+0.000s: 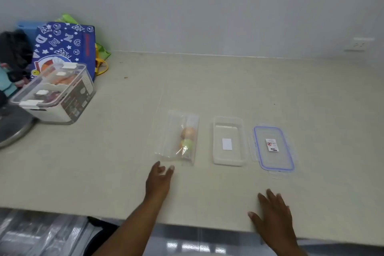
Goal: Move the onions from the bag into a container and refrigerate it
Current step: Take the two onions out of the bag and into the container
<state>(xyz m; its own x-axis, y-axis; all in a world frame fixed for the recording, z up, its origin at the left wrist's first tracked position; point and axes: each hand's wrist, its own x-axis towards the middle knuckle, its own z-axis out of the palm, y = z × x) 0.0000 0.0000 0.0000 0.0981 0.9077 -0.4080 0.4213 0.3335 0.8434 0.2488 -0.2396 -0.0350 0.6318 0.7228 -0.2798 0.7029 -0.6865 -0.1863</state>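
Note:
A clear plastic bag point(175, 137) lies flat on the pale counter point(207, 89), holding onions point(188, 139) near its right side. To its right stands an open, empty clear container point(228, 158). The lid point(273, 148), with a blue seal and a small label, lies flat further right. My left hand point(160, 181) reaches forward with fingers apart, its tips just short of the bag's near edge. My right hand point(272, 212) hovers flat and open over the counter's front, below the lid. Neither hand holds anything.
At the far left stands a lidded clear storage box point(56, 93) with food inside. Behind it lean a blue patterned tote bag point(66, 45) and a green bag point(101, 52). A round metal lid or pan point(12, 127) sits at the left edge. The counter's front edge runs below my hands.

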